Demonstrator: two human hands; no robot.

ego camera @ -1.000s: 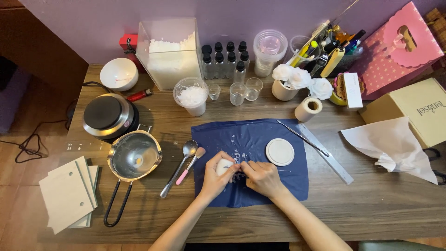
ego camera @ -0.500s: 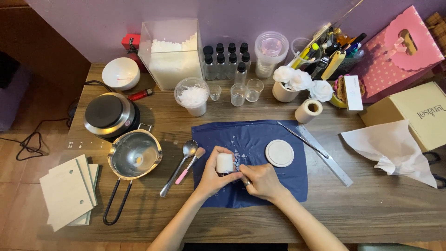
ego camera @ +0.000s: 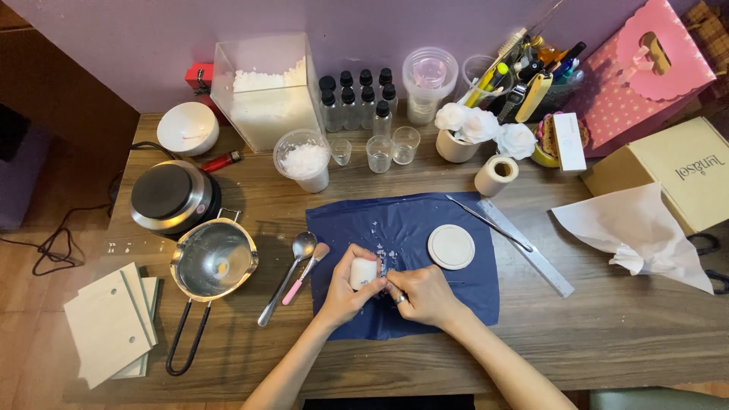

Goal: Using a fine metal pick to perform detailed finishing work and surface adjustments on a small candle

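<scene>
My left hand (ego camera: 345, 292) grips the small white candle (ego camera: 363, 273) over the blue cloth (ego camera: 402, 228) while my right hand (ego camera: 421, 294) pinches at its side; flakes already litter the cloth, trimming unfinished.

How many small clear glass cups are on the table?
3: all in a row behind the blue cloth, left cup, middle cup, right cup. More may hide behind clutter.

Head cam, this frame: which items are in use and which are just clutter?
In use:
left hand
right hand
small white candle
blue cloth
white flakes

Lying about:
round white disc
spoon
metal pot
hot plate
ruler
tape roll
</scene>
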